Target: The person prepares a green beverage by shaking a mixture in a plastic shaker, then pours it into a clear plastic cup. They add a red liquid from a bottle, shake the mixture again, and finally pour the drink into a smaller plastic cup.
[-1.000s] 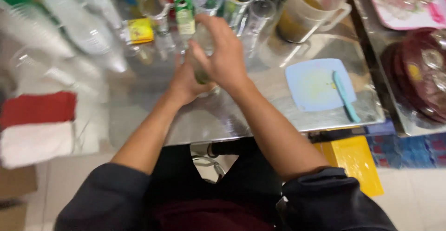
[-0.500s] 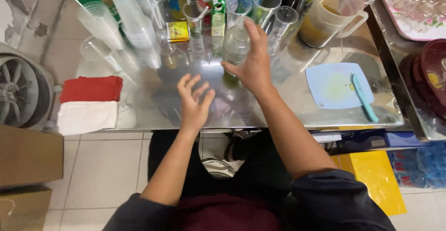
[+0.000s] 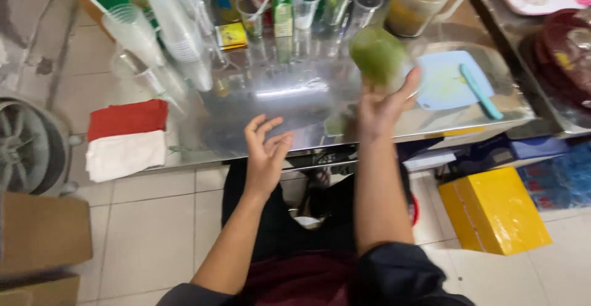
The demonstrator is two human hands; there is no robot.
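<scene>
Since prev. frame (0.5 s back): R hand has lifted off the counter w/ the green-filled vessel, which stood on the steel top then; L hand stays empty, drifted a bit toward 6 o'clock.

Near: L hand [image 3: 266, 152] at approx. 7 o'clock of frame centre, palm up, fingers spread wide, holding nothing, just over the near edge of the steel counter [image 3: 289, 106].

Mid: R hand [image 3: 380, 106] at 2 o'clock from L, raised, fingers loosely curled under and round the base of a green drink container [image 3: 377, 55]. Container motion-blurred; can't tell if cup or shaker, nor if lidded. Grip looks partial – fingertips and palm at the base, not a full wrap.

Judgement on step: appears to be shaking or tossing the mix. To do it well – close the fingers fully round the body, keep L hand under as a catch, keep the arc short and over the counter, away from the glasses.

Far, 12 o'clock: row of clear glasses [image 3: 335, 1], green carton [image 3: 282, 4]. 11 o'clock: stacked plastic cups [image 3: 178, 32]. 1 o'clock: jug [image 3: 418, 1]. 3 o'clock: blue cutting board [image 3: 449, 81] w/ teal knife [image 3: 480, 90] on it. 9 o'clock: red and white cloths [image 3: 126, 136].
</scene>
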